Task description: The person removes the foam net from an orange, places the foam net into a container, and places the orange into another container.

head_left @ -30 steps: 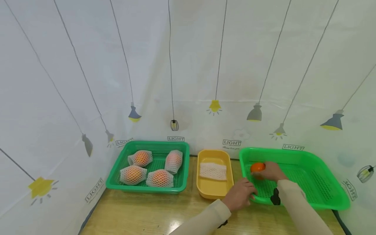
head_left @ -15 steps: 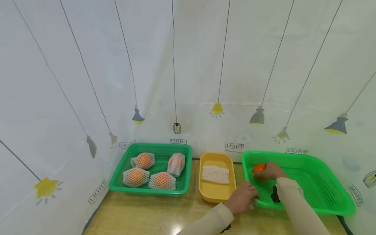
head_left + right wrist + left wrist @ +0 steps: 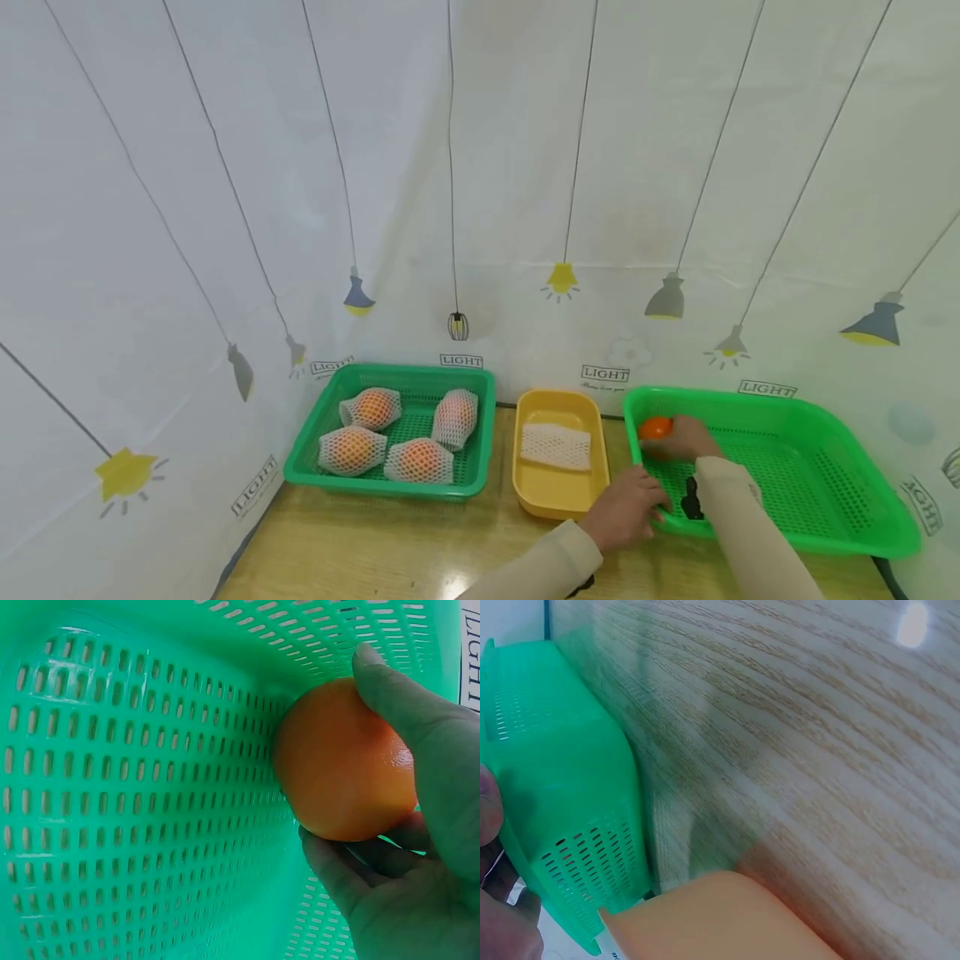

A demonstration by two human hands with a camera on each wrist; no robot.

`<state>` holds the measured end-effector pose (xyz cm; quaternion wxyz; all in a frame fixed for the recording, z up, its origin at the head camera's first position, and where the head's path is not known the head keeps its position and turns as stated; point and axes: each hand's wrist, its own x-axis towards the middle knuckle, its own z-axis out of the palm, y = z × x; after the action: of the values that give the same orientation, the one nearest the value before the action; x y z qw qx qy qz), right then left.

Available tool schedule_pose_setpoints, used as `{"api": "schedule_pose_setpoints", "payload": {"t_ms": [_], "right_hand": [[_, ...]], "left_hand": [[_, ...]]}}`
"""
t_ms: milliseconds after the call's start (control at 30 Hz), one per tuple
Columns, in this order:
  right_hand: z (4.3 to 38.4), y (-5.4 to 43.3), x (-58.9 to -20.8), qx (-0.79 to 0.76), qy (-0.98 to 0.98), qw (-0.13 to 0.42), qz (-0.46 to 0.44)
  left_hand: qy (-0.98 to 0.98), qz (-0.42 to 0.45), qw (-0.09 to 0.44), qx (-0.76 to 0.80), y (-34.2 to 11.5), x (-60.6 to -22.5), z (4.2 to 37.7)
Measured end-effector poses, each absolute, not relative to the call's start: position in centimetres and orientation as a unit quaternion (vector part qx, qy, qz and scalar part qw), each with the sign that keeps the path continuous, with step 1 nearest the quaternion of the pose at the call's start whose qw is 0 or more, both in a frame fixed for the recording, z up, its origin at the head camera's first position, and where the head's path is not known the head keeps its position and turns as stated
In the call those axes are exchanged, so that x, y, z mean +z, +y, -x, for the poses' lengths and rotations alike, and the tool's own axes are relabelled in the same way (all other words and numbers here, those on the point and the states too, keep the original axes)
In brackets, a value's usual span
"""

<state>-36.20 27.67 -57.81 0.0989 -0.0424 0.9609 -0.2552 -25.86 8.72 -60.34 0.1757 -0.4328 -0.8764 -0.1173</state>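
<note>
At the left end of the bright green basket [image 3: 810, 475], a single orange fruit [image 3: 341, 761] sits close to the side wall, held by the right hand [image 3: 684, 437]. It is round and bare, with smooth, even skin; the wrist view shows a small pale shine beside the palm and a soft shadow beneath the thumb. The thumb lies along its upper side and bent fingers come round from below, so the fruit is pinched between them. Whether it touches the basket wall cannot be told.

The left hand [image 3: 624, 507] grips the rim of the same basket at its near left corner, its fingers bent at the edge. That basket is glossy plastic with rounded corners, its walls and floor pierced by rows of short slots.

Just beside it stands a smooth, deep yellow tray [image 3: 557, 492] with rounded corners, and a flat white foam net [image 3: 556, 446] lies inside. Farther left, a darker green basket [image 3: 476, 490] bears four wrapped fruits [image 3: 420, 461], reddish orange through the diamond mesh of their white sleeves. All three containers rest on a shiny wood-grain table [image 3: 375, 542], before a creased white sheet [image 3: 510, 192] printed with hanging lamps.
</note>
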Motion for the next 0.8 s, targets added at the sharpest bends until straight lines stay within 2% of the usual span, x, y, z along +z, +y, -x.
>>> {"api": "schedule_pose_setpoints", "payload": {"t_ms": [333, 800], "right_hand": [[36.0, 27.8, -57.4, -0.263, 0.956, 0.112, 0.057], [35.0, 28.2, -56.7, -0.297, 0.935, 0.19, 0.033]], "left_hand": [[-0.877, 0.432, 0.172, -0.118, 8.7, -60.1, 25.6], [-0.883, 0.425, 0.165, -0.113, 8.7, -60.3, 25.5]]}}
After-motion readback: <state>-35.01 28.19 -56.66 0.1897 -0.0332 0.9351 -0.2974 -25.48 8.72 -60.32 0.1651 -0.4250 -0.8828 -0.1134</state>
